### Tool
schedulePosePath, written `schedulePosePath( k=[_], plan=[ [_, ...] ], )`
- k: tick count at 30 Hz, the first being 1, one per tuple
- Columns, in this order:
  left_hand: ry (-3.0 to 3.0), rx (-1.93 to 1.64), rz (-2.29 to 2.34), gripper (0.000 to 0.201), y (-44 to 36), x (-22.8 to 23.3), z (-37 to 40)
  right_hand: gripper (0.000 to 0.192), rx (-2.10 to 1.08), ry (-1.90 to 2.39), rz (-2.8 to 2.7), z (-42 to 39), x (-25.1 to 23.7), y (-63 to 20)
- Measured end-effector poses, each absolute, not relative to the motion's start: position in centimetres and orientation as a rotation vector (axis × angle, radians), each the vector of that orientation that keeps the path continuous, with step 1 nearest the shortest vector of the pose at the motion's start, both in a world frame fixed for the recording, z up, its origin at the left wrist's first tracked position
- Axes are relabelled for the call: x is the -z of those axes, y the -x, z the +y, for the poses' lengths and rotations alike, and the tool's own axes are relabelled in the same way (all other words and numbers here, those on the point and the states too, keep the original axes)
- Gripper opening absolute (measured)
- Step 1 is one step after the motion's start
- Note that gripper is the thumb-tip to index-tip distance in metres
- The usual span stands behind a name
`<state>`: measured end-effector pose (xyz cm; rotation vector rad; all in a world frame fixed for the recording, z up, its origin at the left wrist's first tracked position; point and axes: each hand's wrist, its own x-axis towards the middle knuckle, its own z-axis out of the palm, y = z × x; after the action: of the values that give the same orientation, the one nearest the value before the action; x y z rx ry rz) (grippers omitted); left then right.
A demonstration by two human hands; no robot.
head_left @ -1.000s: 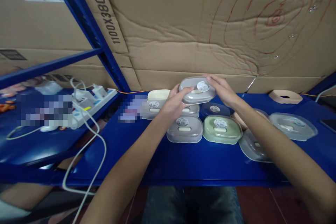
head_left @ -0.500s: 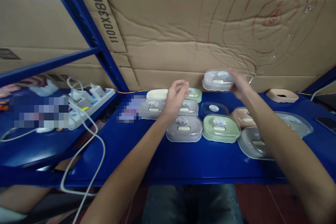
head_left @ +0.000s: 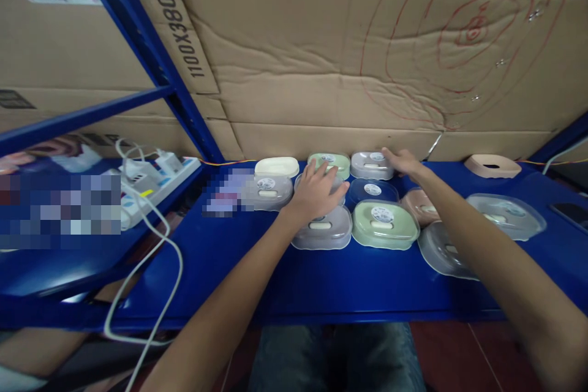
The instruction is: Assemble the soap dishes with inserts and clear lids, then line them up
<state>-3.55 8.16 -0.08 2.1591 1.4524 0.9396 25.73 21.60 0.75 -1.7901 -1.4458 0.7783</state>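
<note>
My right hand (head_left: 404, 162) rests against the right end of a grey oval plastic soap box with a clear lid and a round white sticker (head_left: 371, 164); the box sits on the blue metal bench (head_left: 275, 269) at the back row, close to the cardboard wall (head_left: 321, 73). I cannot tell whether that grip is clenched on the box or only laid beside it, as the fingers are spread flat and partly hidden behind the box. My left hand (head_left: 319, 193) lies palm down, grip released and fingers splayed, on top of a second grey lidded soap box (head_left: 337, 180) in the middle row.

Just left of the right grip's box stands a pale green lidded soap box (head_left: 329, 161), touching or nearly touching it. Directly towards me from the left grip is another grey box with a clear lid (head_left: 321, 234), and right of that a sage green box with a sticker (head_left: 384, 223). Between the two grips sits a dark blue box under a clear lid (head_left: 372, 190). Left of the left grip are a grey box (head_left: 269, 190) and, behind it, a cream oval box (head_left: 276, 166). Under my right forearm lie a pink box (head_left: 416, 202) and loose clear lids (head_left: 505, 215). Far right, a pink tray base (head_left: 491, 165). Well to the left, a white power strip with plugs (head_left: 151, 180) trails a white cable (head_left: 151, 294) over the bench edge.
</note>
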Motion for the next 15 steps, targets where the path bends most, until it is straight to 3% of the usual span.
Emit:
schedulePosePath(
  k=[8,12,15],
  plan=[
    [-2.28,-0.711,1.537,0.072,3.7,-0.3,8.1,0.048,-0.791,1.752,-1.552,21.3,-0.7,-24.4],
    [-2.321,-0.723,1.546,0.071,3.7,0.1,8.1,0.038,-0.834,1.679,-1.533,20.5,-1.6,-24.7],
    [-2.327,-0.736,1.534,0.069,3.7,0.2,8.1,0.042,-0.742,1.717,-1.519,20.4,-3.0,-25.3]
  ],
)
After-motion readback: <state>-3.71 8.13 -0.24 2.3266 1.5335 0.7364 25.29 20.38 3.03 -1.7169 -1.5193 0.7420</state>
